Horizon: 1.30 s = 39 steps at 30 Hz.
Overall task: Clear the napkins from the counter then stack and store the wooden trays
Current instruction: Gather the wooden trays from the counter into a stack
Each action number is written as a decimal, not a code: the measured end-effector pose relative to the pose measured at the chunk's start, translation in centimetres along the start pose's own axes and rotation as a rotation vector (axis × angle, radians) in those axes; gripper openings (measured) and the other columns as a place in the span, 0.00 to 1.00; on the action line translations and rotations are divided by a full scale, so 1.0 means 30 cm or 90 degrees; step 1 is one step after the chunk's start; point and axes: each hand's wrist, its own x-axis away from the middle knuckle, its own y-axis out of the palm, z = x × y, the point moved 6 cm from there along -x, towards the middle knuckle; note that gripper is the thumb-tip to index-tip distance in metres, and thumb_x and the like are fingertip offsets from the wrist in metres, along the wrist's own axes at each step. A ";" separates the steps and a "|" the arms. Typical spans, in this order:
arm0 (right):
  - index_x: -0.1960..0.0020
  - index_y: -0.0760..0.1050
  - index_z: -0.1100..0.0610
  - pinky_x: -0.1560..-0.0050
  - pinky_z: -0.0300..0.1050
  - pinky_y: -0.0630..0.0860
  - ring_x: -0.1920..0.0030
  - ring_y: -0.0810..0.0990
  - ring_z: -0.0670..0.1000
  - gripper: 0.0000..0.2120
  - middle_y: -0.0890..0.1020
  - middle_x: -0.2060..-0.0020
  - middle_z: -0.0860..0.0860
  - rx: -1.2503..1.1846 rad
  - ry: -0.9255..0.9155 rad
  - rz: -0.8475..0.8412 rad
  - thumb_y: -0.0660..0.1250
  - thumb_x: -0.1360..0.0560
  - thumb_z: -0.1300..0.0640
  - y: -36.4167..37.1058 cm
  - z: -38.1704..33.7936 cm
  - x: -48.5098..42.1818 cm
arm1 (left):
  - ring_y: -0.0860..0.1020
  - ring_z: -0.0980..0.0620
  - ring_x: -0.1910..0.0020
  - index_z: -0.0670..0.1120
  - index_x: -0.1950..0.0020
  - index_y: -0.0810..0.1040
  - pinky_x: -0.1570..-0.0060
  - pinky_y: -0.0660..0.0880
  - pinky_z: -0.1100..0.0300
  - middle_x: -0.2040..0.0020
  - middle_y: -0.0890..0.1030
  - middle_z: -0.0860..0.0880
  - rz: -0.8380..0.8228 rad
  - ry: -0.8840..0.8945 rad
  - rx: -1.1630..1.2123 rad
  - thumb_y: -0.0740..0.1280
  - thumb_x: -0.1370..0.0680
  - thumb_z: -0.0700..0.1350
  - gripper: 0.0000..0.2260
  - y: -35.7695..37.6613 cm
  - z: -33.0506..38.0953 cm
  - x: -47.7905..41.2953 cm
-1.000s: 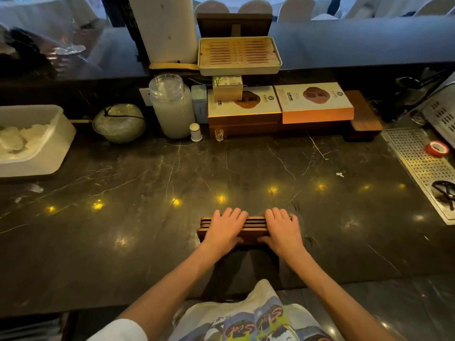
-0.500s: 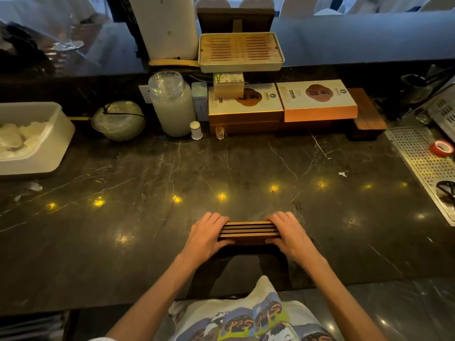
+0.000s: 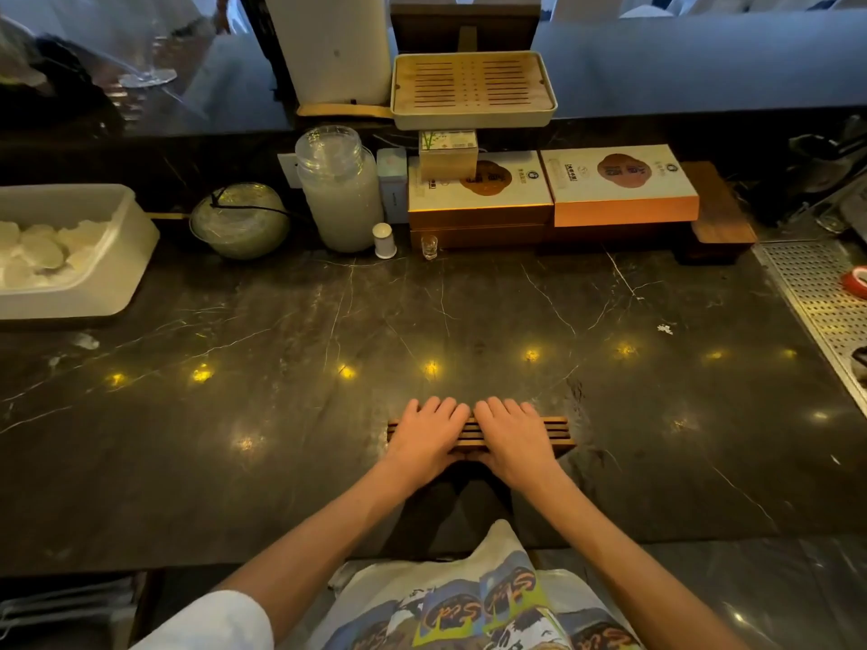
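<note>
Hands (image 3: 474, 438) together (atop tray stack (image 3: 560, 433))

I saw dim, warm lighting; small yellow ceiling lights glared off the glossy dark counter (image 3: 281, 415). Edges bowed from the wide-angle lens, background soft and bluish.

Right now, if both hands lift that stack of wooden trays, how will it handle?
The wooden trays look rigid, so probably no flex. Separate slats show along the edge, so layers may slide apart. The polished counter probably lets the stack skid if pushed.
</note>
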 end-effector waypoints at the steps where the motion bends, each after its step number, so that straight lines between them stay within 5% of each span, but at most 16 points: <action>1: 0.44 0.70 0.50 0.49 0.47 0.72 0.48 0.79 0.52 0.22 0.79 0.48 0.48 -0.009 -0.014 -0.003 0.72 0.31 0.42 -0.003 0.025 0.006 | 0.75 0.47 0.41 0.49 0.36 0.68 0.44 0.72 0.50 0.39 0.75 0.49 -0.001 0.019 0.014 0.68 0.25 0.55 0.22 0.001 -0.018 0.005; 5: 0.42 0.71 0.40 0.48 0.39 0.72 0.46 0.77 0.42 0.22 0.78 0.47 0.39 -0.137 0.033 -0.035 0.72 0.33 0.38 0.001 0.226 0.090 | 0.74 0.55 0.40 0.52 0.34 0.72 0.39 0.72 0.57 0.39 0.77 0.54 -0.020 0.023 0.243 0.72 0.27 0.55 0.23 -0.002 -0.146 0.062; 8: 0.43 0.73 0.38 0.44 0.41 0.76 0.45 0.78 0.39 0.23 0.79 0.47 0.40 -0.500 0.169 -0.048 0.78 0.34 0.48 0.058 0.354 0.186 | 0.76 0.61 0.42 0.52 0.38 0.75 0.39 0.74 0.60 0.42 0.78 0.55 -0.030 -0.074 0.541 0.76 0.29 0.50 0.22 0.034 -0.235 0.133; 13: 0.40 0.73 0.46 0.41 0.43 0.78 0.44 0.82 0.46 0.28 0.84 0.47 0.48 -0.780 0.278 -0.006 0.80 0.35 0.59 0.186 0.336 0.209 | 0.80 0.52 0.42 0.47 0.39 0.71 0.41 0.78 0.56 0.44 0.80 0.47 0.029 -0.258 0.847 0.76 0.30 0.37 0.24 0.162 -0.225 0.187; 19: 0.43 0.73 0.42 0.49 0.38 0.78 0.46 0.83 0.45 0.29 0.85 0.50 0.46 -0.821 0.352 0.009 0.81 0.37 0.58 0.238 0.337 0.193 | 0.79 0.49 0.40 0.44 0.38 0.69 0.37 0.74 0.54 0.42 0.79 0.43 0.031 -0.314 0.879 0.75 0.30 0.34 0.25 0.222 -0.226 0.188; 31: 0.43 0.74 0.39 0.55 0.39 0.80 0.47 0.83 0.44 0.25 0.85 0.49 0.45 -0.899 0.364 -0.050 0.79 0.33 0.56 0.226 0.338 0.188 | 0.80 0.64 0.45 0.55 0.39 0.71 0.43 0.75 0.64 0.43 0.81 0.52 0.020 -0.398 0.902 0.77 0.30 0.40 0.25 0.238 -0.214 0.190; 37: 0.40 0.72 0.37 0.54 0.38 0.79 0.47 0.83 0.41 0.31 0.84 0.46 0.43 -0.915 0.372 -0.075 0.81 0.39 0.44 0.195 0.344 0.145 | 0.78 0.52 0.40 0.46 0.32 0.68 0.46 0.76 0.64 0.38 0.79 0.46 0.042 -0.466 0.956 0.74 0.28 0.36 0.28 0.188 -0.192 0.162; 39: 0.39 0.71 0.40 0.54 0.37 0.80 0.48 0.83 0.42 0.32 0.82 0.45 0.44 -0.923 0.370 -0.093 0.80 0.39 0.42 0.175 0.355 0.112 | 0.77 0.47 0.37 0.42 0.30 0.67 0.38 0.76 0.54 0.35 0.77 0.42 0.008 -0.488 0.963 0.74 0.27 0.37 0.29 0.154 -0.193 0.131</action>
